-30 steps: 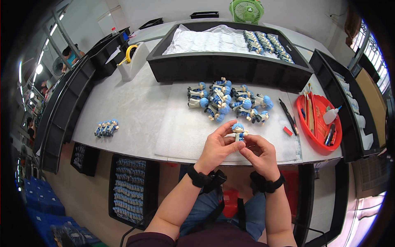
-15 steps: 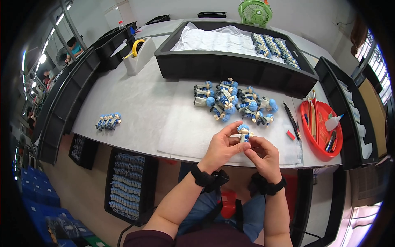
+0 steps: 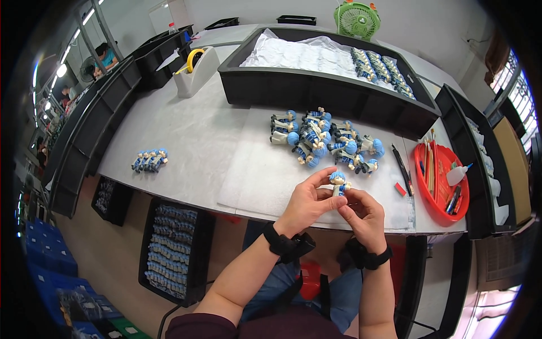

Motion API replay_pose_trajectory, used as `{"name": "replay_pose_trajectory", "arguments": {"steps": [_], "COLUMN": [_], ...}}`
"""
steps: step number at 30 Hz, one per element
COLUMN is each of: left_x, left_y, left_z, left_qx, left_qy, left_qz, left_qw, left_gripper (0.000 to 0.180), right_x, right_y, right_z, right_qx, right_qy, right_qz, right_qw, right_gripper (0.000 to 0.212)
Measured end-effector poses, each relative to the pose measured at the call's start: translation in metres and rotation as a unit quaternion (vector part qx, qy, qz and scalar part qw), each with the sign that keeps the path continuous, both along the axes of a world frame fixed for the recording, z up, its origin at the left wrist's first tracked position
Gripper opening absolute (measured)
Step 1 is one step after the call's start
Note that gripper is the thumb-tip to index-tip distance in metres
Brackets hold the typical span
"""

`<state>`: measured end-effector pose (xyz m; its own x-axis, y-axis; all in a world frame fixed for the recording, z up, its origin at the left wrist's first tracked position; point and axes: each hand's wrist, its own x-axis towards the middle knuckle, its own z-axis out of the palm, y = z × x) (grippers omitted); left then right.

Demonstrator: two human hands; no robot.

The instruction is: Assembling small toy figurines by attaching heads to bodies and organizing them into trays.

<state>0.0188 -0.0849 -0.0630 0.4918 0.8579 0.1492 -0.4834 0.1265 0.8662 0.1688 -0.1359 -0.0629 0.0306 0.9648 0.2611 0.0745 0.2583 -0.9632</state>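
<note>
A small plastic figurine with a blue cap and pale body (image 3: 339,183) is held upright between the two hands above the near edge of the grey worktable (image 3: 186,135). It is pinched by the thumb and fingers of the left hand (image 3: 307,204), which are closed on it from the left, while the fingers of the right hand (image 3: 366,217) are closed against its lower part from the right and below. Just beyond the grip, on a white sheet (image 3: 265,175), a loose heap of similar blue-capped figurines (image 3: 322,138) is spread. To the right of the grip a round red plastic tray of brushes and pens (image 3: 437,200) is set, with a black pen (image 3: 401,162) lying between it and the heap. Well to the left of the grip a short row of blue figurines (image 3: 149,160) is laid out. Farther beyond the heap a long black tray lined with white paper (image 3: 316,93) is placed.
</note>
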Motion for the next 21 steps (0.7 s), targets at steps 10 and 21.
{"name": "replay_pose_trajectory", "arguments": {"steps": [10, 21], "left_x": [0.0002, 0.0007], "left_y": [0.0018, 0.0017], "left_z": [-0.0023, -0.0023], "left_qx": [-0.011, -0.015], "left_qy": [0.015, 0.010], "left_qz": [0.014, 0.014], "left_qw": [1.000, 1.000], "left_gripper": [0.042, 0.038], "right_x": [0.0014, 0.0017], "right_y": [-0.0008, -0.0018], "right_z": [0.0013, 0.0018], "right_qx": [-0.004, -0.021], "right_qy": [0.008, 0.022], "right_qz": [0.011, 0.003], "right_qw": [1.000, 1.000], "right_gripper": [0.031, 0.031]}}
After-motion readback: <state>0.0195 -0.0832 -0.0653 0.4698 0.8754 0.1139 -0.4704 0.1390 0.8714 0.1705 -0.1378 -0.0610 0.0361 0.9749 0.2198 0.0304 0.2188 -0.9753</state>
